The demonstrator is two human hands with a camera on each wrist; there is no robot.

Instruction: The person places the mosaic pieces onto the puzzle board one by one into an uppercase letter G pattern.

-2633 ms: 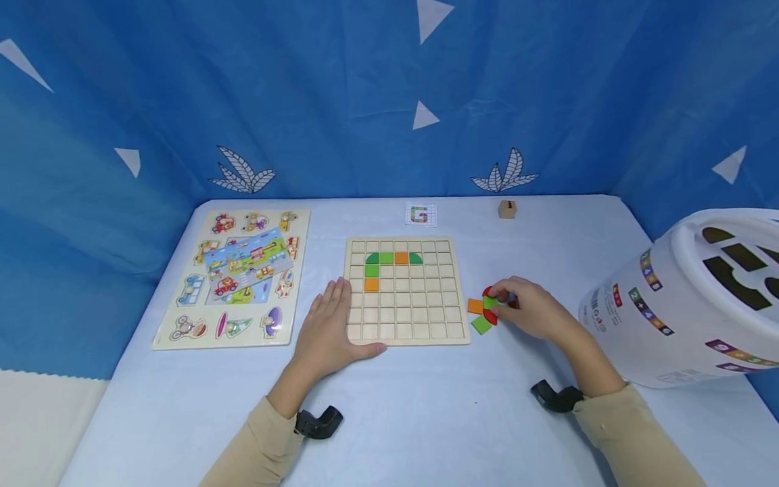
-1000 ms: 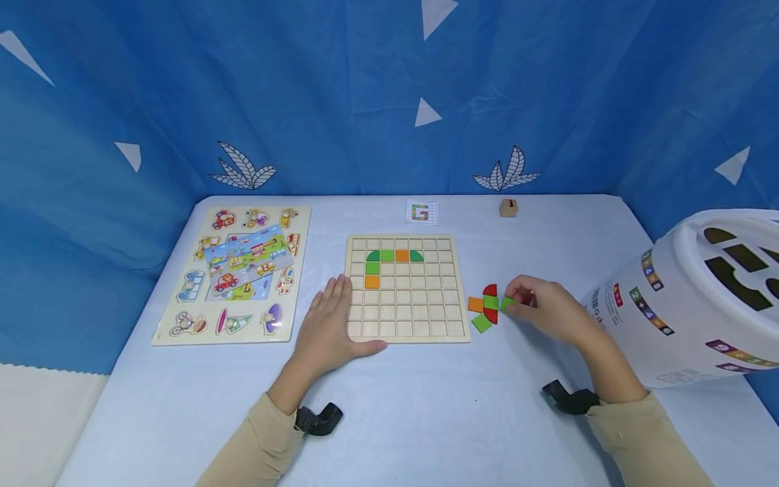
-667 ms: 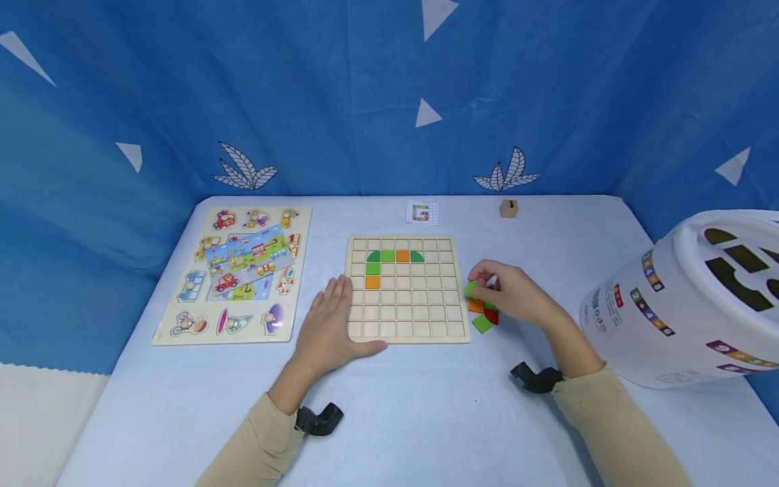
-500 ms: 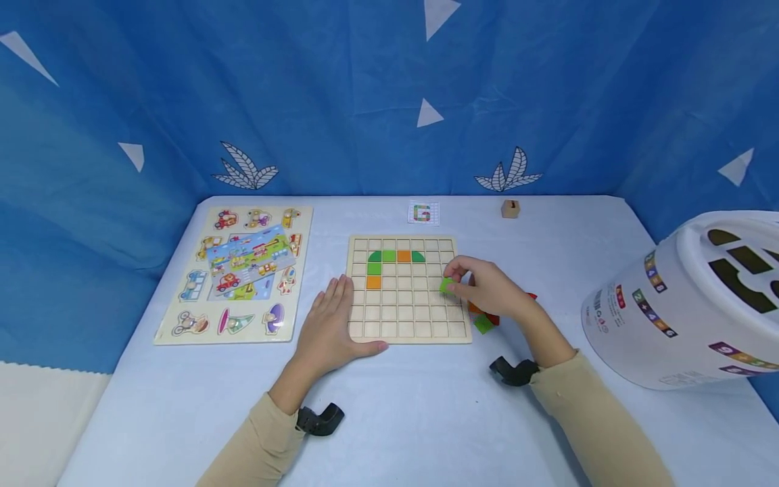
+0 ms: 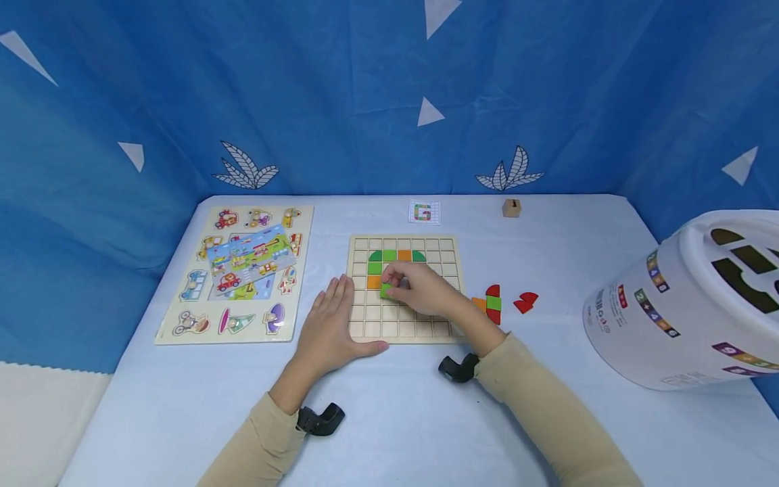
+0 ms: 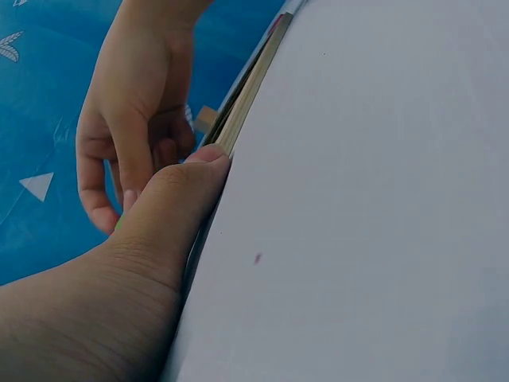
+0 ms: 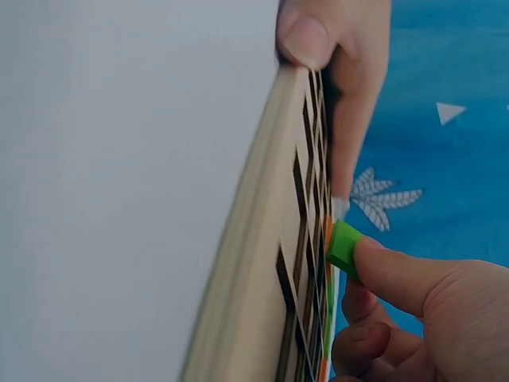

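My right hand [image 5: 420,291] pinches a green square tile [image 7: 343,247] between thumb and finger, close over the wooden grid board [image 5: 395,330]. The tile is beside and just below an orange square tile [image 5: 374,282] set in the board. Above that are a green square [image 5: 374,268] and a top row of green and orange pieces with rounded green ends. My left hand [image 5: 328,325] lies along the board's left edge, fingers straight, with its thumb [image 6: 179,199] at the near edge. My right hand hides part of the grid.
Right of the board lie loose orange, green and red tiles [image 5: 493,304] and red rounded pieces [image 5: 526,302]. A pattern card [image 5: 424,212] and wooden block [image 5: 511,208] stand behind. A vehicle puzzle board [image 5: 234,331] is at left, a white bucket [image 5: 627,338] at right.
My right hand has taken a green square tile from the loose pieces and carried it left over the board. Red pieces now show where it was. My left hand has stayed put.
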